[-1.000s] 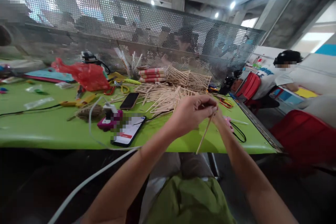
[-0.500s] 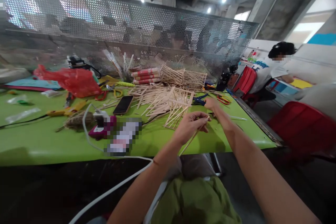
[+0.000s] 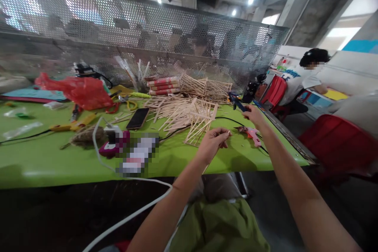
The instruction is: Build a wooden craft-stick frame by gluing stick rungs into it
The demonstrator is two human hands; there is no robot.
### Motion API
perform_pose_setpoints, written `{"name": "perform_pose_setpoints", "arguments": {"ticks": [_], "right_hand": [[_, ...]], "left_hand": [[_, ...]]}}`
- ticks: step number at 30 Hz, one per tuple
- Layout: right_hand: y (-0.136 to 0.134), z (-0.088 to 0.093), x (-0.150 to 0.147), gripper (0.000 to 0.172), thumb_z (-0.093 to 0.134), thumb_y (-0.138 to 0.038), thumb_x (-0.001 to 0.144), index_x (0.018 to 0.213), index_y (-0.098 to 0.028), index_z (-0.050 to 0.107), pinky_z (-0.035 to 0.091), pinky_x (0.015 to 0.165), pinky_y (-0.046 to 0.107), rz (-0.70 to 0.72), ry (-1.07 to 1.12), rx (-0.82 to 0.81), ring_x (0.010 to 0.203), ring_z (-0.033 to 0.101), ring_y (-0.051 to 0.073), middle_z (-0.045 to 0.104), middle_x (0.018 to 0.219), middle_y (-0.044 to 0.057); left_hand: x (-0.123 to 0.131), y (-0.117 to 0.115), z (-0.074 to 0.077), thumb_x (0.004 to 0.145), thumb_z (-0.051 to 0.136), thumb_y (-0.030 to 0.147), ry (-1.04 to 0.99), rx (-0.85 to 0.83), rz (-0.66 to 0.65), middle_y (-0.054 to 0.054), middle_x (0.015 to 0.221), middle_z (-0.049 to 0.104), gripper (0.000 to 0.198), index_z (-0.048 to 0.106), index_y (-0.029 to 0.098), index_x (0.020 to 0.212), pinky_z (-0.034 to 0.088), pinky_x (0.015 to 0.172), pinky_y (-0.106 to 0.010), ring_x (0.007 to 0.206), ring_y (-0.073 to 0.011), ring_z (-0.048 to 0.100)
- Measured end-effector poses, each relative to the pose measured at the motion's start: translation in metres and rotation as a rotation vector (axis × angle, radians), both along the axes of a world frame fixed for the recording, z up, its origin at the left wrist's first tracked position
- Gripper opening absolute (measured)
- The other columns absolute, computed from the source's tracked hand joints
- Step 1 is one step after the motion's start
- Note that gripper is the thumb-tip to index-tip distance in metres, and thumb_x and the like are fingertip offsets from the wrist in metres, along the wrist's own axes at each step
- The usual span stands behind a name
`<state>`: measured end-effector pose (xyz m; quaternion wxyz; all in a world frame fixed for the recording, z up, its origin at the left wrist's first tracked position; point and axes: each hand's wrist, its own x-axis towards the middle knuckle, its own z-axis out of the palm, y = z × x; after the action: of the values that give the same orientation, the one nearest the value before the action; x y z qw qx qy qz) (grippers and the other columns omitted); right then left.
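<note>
My left hand [image 3: 214, 141] is closed in a pinch over the front of the green table, its fingertips on a thin wooden stick [image 3: 206, 168]. Most of that stick is hidden behind the hand and wrist. Farther right and back, my right hand [image 3: 254, 116] is closed around a dark blue hand tool [image 3: 238, 102], which looks like pliers or cutters. Its tip points away to the back left. Between my hands and my right forearm lies a pink glue gun [image 3: 251, 135]. Just left of my left hand stands a lattice frame of wooden sticks [image 3: 201, 120].
Behind the frame are loose sticks [image 3: 174, 112] and bundled packs [image 3: 164, 84]. A phone [image 3: 138, 118], a purple power socket [image 3: 113, 145], a yellow glue gun [image 3: 72, 125] and a red plastic bag [image 3: 85, 92] lie leftward. A perforated screen [image 3: 165, 31] borders the back; a person [image 3: 307, 75] sits right.
My right hand has moved back and right, carrying the blue tool away from the lattice frame. The pink glue gun has come into sight. My left hand has shifted slightly left and down.
</note>
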<state>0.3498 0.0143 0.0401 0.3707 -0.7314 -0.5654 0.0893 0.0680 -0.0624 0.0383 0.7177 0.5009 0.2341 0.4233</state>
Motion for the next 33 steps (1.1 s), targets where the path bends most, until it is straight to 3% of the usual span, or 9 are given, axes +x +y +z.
{"name": "perform_pose_setpoints", "arguments": {"ticks": [6, 8, 11, 15, 17, 20, 22, 25, 33], "right_hand": [[-0.104, 0.002, -0.023, 0.046, 0.07, -0.042, 0.074, 0.113, -0.019, 0.064, 0.046, 0.055, 0.027, 0.176, 0.263, -0.007, 0.058, 0.053, 0.013, 0.063, 0.079, -0.001], [-0.132, 0.001, -0.036, 0.044, 0.076, -0.039, 0.07, 0.109, -0.021, 0.066, 0.043, 0.053, 0.026, 0.294, 0.52, -0.014, 0.057, 0.048, 0.011, 0.06, 0.079, -0.002], [-0.157, -0.001, -0.053, 0.042, 0.083, -0.034, 0.064, 0.102, -0.021, 0.068, 0.037, 0.052, 0.025, 0.328, 0.7, -0.021, 0.057, 0.043, 0.01, 0.054, 0.075, -0.004], [-0.162, -0.009, -0.063, 0.047, 0.087, -0.037, 0.063, 0.101, -0.019, 0.067, 0.029, 0.049, 0.025, 0.281, 0.799, -0.012, 0.053, 0.036, 0.009, 0.045, 0.066, -0.007], [-0.16, -0.014, -0.064, 0.048, 0.085, -0.042, 0.065, 0.103, -0.02, 0.067, 0.034, 0.052, 0.026, 0.281, 0.809, -0.003, 0.054, 0.041, 0.011, 0.049, 0.066, -0.005], [-0.157, -0.024, -0.067, 0.051, 0.08, -0.05, 0.07, 0.111, -0.023, 0.068, 0.048, 0.07, 0.032, 0.316, 0.789, 0.028, 0.081, 0.062, 0.021, 0.068, 0.091, 0.005], [-0.156, -0.032, -0.068, 0.054, 0.074, -0.056, 0.075, 0.119, -0.026, 0.066, 0.052, 0.084, 0.038, 0.341, 0.803, 0.052, 0.106, 0.064, 0.027, 0.071, 0.113, 0.009], [-0.156, -0.039, -0.071, 0.062, 0.071, -0.063, 0.077, 0.127, -0.027, 0.064, 0.052, 0.094, 0.046, 0.415, 0.894, 0.057, 0.116, 0.063, 0.031, 0.069, 0.126, 0.01], [-0.174, -0.021, -0.066, 0.06, 0.074, -0.066, 0.076, 0.121, -0.026, 0.069, 0.049, 0.104, 0.051, 0.38, 0.796, 0.082, 0.115, 0.066, 0.033, 0.074, 0.115, 0.01]], "left_hand": [[0.018, 0.01, -0.006, 0.066, 0.082, 0.042, 0.021, 0.011, 0.095, -0.006, 0.108, 0.07, 0.033, 0.069, 0.015, 0.08, 0.039, 0.052, -0.021, 0.055, -0.0074, 0.062], [0.024, 0.01, -0.01, 0.065, 0.083, 0.042, 0.014, -0.016, 0.082, -0.006, 0.103, 0.071, 0.034, 0.07, 0.015, 0.081, 0.041, 0.053, -0.021, 0.055, -0.0079, 0.062], [0.032, 0.004, -0.016, 0.064, 0.084, 0.042, -0.001, -0.049, 0.05, -0.001, 0.081, 0.069, 0.034, 0.071, 0.015, 0.082, 0.045, 0.058, -0.022, 0.056, -0.0094, 0.061], [0.041, -0.01, -0.023, 0.064, 0.084, 0.043, 0.004, -0.073, 0.021, 0.001, 0.074, 0.067, 0.033, 0.069, 0.016, 0.075, 0.047, 0.06, -0.023, 0.055, -0.0092, 0.059], [0.044, -0.015, -0.026, 0.063, 0.085, 0.042, 0.016, -0.088, 0.001, 0.001, 0.071, 0.066, 0.032, 0.068, 0.016, 0.074, 0.047, 0.06, -0.024, 0.055, -0.0097, 0.059], [0.046, -0.02, -0.031, 0.062, 0.085, 0.041, 0.03, -0.112, -0.021, 0.002, 0.066, 0.063, 0.033, 0.068, 0.016, 0.072, 0.047, 0.06, -0.024, 0.054, -0.0096, 0.057], [0.047, -0.022, -0.035, 0.062, 0.086, 0.042, 0.033, -0.129, -0.028, 0.003, 0.064, 0.061, 0.034, 0.067, 0.016, 0.071, 0.047, 0.06, -0.024, 0.054, -0.0092, 0.057], [0.046, -0.025, -0.038, 0.06, 0.087, 0.045, 0.027, -0.153, -0.042, 0.002, 0.066, 0.061, 0.038, 0.066, 0.016, 0.071, 0.048, 0.061, -0.024, 0.055, -0.0091, 0.056], [0.035, -0.035, -0.031, 0.055, 0.089, 0.057, 0.011, -0.159, -0.073, -0.003, 0.082, 0.071, 0.05, 0.069, 0.016, 0.076, 0.048, 0.063, -0.026, 0.059, -0.0099, 0.058]]}}
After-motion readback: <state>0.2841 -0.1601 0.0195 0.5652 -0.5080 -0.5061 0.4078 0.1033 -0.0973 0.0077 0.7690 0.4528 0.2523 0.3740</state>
